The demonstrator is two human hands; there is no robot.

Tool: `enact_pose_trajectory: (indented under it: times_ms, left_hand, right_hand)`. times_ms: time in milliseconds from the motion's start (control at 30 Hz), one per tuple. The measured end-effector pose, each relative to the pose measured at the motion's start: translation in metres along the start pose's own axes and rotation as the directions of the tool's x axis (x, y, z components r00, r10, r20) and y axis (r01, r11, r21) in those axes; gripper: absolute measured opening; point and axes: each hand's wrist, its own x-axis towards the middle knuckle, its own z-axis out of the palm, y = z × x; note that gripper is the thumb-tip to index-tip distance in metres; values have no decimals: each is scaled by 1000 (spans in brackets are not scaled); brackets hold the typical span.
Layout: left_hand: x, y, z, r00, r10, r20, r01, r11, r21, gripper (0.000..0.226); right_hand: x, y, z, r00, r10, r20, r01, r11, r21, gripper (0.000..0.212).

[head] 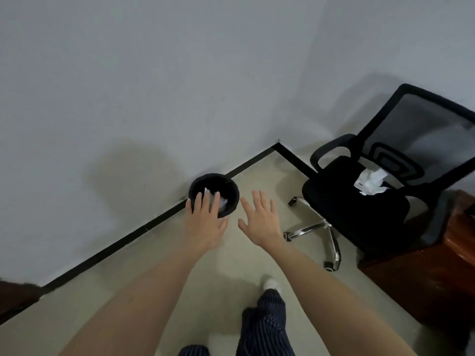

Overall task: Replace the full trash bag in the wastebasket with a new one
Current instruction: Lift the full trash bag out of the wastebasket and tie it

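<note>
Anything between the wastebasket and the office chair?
Head view: only bare floor between wastebasket and office chair; the right hand reaches over part of it.

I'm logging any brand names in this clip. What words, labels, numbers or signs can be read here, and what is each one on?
No text can be read anywhere in this view.
White packet on the seat of the office chair: a small dark mark near its lower left edge, too blurred to read.
Wastebasket, its black bag, walls and floor: no lettering visible.
</note>
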Motion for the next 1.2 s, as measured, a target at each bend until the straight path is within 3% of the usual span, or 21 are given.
enact_pose_trajectory:
  times_ms: [133, 300, 433, 600, 867, 933, 1100, 1167, 1200]
  left_hand:
    - [59, 11, 32, 983, -180, 39, 182, 983, -40, 67]
    - [112, 35, 58, 908, -409, 91, 417, 903, -101, 65]
    - [136, 32, 79, 843, -519, 138, 532, 843, -82, 62]
    - [179, 0, 134, 807, -563, 176, 578, 815, -40, 63]
    - [246, -50, 282, 804, -578, 142, 589, 806, -54, 63]
    - [253, -70, 325, 790, -592, 159, 610, 784, -115, 63]
    - [263, -131, 419, 876, -473, 94, 482, 853, -198, 64]
    - [270, -150, 444, 857, -516, 10, 489, 805, -336, 59]
    - [275, -157, 455, 801, -599, 9, 533, 706, -467, 55]
  right_hand:
    - [82, 42, 6, 985, -153, 78, 157, 986, -54, 61]
    - [175, 86, 23, 915, -372, 155, 391, 913, -114, 61]
    - [228, 99, 47, 864, -452, 222, 477, 875, -76, 61]
    - [291, 100, 109, 840, -487, 238, 496, 868, 23, 58]
    - [397, 131, 261, 768, -588, 254, 623, 779, -79, 54]
    - [427, 146, 298, 731, -640, 238, 671, 737, -77, 52]
    - [501, 170, 362, 482, -861, 163, 876, 473, -93, 55]
    - [525, 176, 380, 469, -882, 47, 883, 469, 10, 54]
    - [533, 177, 387, 537, -843, -10, 835, 531, 143, 52]
